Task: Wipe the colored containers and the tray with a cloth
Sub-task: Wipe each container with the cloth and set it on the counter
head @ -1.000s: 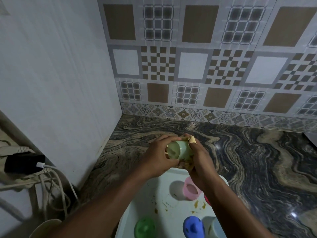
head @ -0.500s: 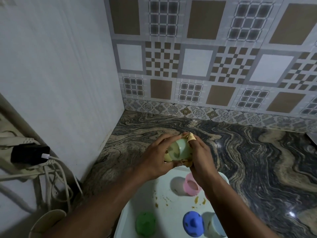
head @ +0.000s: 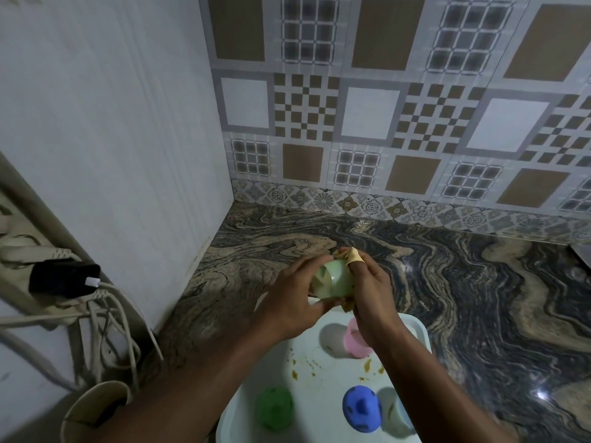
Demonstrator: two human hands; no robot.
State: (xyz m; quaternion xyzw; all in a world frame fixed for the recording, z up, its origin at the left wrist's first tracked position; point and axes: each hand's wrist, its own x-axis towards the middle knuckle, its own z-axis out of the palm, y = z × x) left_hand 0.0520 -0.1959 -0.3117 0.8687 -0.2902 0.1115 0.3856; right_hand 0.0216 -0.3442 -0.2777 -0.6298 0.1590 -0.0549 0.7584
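Above the far end of the white tray (head: 326, 375) my left hand (head: 289, 302) grips a pale green container (head: 332, 281) lying on its side. My right hand (head: 372, 292) presses a yellow cloth (head: 354, 255) against that container's right side, fingers curled over it. On the tray stand a pink container (head: 353, 342), partly hidden by my right wrist, a green one (head: 275, 408), a blue one (head: 363, 408) and a light blue one (head: 398, 414). Brownish smears dot the tray's floor.
The tray lies on a dark marbled counter (head: 479, 298) in a corner between a white side wall and a patterned tile wall. At left hang a black plug (head: 64, 278) and white cables. A paper cup (head: 96, 407) stands at the lower left.
The pale green container has turned slightly in my hands, and the cloth has shifted over it. The view has tilted down a little.
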